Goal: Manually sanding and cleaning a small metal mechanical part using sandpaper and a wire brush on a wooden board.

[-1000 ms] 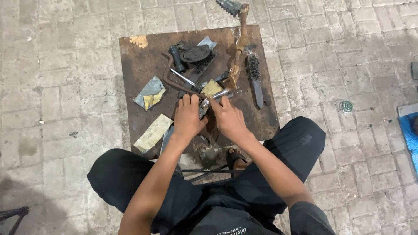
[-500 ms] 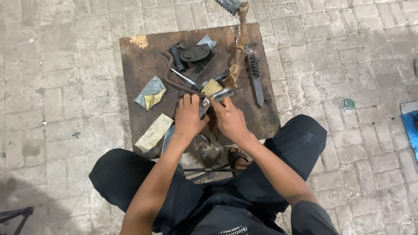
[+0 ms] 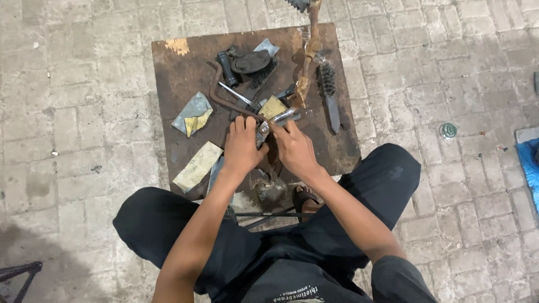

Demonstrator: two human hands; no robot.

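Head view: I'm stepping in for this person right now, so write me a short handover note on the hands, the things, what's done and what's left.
Left hand: pressed on the near end of a small shiny metal part, fingers curled beside it.
Right hand: gripping the same part from the other side.
The part lies on the dark wooden board, near a yellowed sandpaper scrap. A wire brush, a rusty bent rod and more sandpaper lie around.
Done: cannot tell how far the part is worked.
Left: the part is still in both hands.
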